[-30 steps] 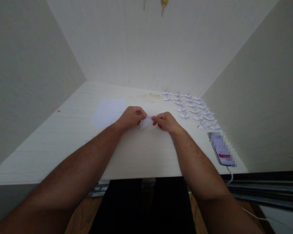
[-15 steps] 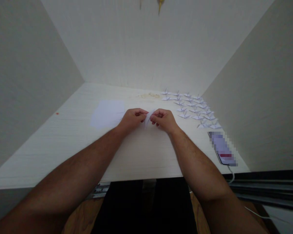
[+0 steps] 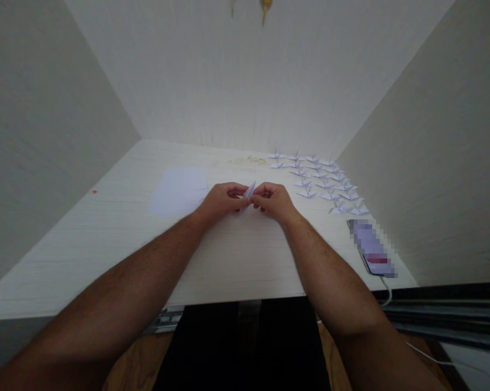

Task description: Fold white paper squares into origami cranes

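Note:
Between my hands, over the middle of the white table point(image 3: 245, 260), is a small piece of folded white paper point(image 3: 250, 188), narrow and pointed at its upper end. My left hand point(image 3: 227, 199) pinches it from the left, thumb on the near side. From the right, my right hand point(image 3: 272, 200) has thumb and fingertips closed on its edge. Fingers cover much of the folded paper. Beyond my left wrist lies a stack of flat white paper sheets point(image 3: 180, 187).
Rows of several white paper cranes point(image 3: 319, 175) stand at the back right. Nearer, a phone point(image 3: 371, 247) with a white cable point(image 3: 387, 293) lies by the right wall. Walls enclose the table's back and sides. A small orange speck point(image 3: 94, 191) sits at left.
The folded paper has turned more upright, its pointed end now showing above my fingers. My left fingers have shifted around it, with the thumb nearer my right fingertips.

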Available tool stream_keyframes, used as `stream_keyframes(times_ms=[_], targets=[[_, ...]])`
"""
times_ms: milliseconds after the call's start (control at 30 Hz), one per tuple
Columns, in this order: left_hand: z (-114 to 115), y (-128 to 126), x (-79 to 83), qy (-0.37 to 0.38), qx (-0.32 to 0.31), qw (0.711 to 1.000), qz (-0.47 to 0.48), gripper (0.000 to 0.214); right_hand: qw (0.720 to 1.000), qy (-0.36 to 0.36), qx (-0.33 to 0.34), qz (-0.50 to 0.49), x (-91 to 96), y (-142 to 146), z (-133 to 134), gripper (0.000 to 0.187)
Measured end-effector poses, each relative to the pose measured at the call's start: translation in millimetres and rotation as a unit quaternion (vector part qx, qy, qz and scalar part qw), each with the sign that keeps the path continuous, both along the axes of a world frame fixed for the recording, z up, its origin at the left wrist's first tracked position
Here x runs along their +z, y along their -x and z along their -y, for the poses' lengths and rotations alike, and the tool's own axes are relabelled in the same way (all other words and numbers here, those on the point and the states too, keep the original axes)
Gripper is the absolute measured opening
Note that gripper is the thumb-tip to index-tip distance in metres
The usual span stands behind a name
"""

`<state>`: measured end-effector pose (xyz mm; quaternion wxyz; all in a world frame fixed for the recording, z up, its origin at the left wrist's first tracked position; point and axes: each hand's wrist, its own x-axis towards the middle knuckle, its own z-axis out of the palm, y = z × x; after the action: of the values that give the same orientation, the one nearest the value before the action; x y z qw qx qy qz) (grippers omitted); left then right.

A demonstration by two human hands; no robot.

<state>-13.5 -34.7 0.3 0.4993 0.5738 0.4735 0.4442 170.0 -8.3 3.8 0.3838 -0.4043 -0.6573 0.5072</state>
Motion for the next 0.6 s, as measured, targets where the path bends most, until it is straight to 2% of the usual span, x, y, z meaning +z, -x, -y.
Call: stream_keyframes(times_ms=[233, 600], targets=[[0.3, -0.2, 1.7, 0.01, -0.006, 0.999, 0.045, 0.047, 1.0, -0.007, 0.0, 0.011, 2.9, 0.3, 2.5, 0.021], [0.8, -1.1, 2.5, 0.012, -0.003, 0.999, 0.047, 0.047, 1.0, -0.001, -0.007, 0.017, 4.2, 0.6, 3.3, 0.018]])
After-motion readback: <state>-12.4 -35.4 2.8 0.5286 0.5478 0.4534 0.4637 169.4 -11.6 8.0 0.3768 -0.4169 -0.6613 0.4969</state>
